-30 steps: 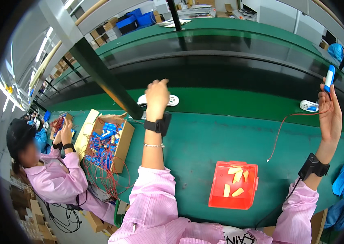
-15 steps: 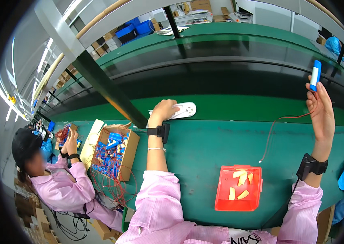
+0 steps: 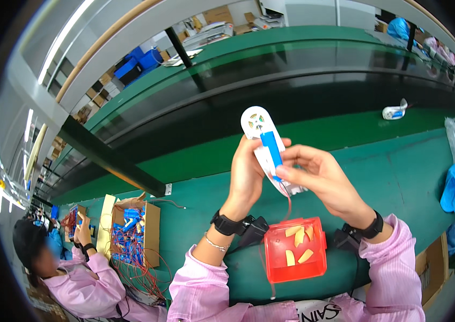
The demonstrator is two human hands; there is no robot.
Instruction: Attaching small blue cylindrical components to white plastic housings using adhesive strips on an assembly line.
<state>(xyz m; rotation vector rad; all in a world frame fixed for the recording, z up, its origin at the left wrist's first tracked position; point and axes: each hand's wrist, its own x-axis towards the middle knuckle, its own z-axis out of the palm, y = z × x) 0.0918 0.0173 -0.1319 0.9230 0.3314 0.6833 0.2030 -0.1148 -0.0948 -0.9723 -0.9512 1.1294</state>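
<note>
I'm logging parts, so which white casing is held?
The casing the left hand grips, with the right hand on a blue battery; the other casing lies far right on the green ledge.

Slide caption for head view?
Left hand grips a white casing while the right hand holds a blue cylinder against it.

- What was noted as the carrying surface?
- A green bench [image 3: 383, 180] was noted. A red tray [image 3: 298, 272] was placed near the person's side, and a cardboard box [image 3: 153, 236] was set farther left.
- Was anything else found?
- Red wires [image 3: 142, 275] were seen trailed beside the box; a white casing [image 3: 388, 113] was found on the darker green strip [image 3: 345, 130] behind.
</note>
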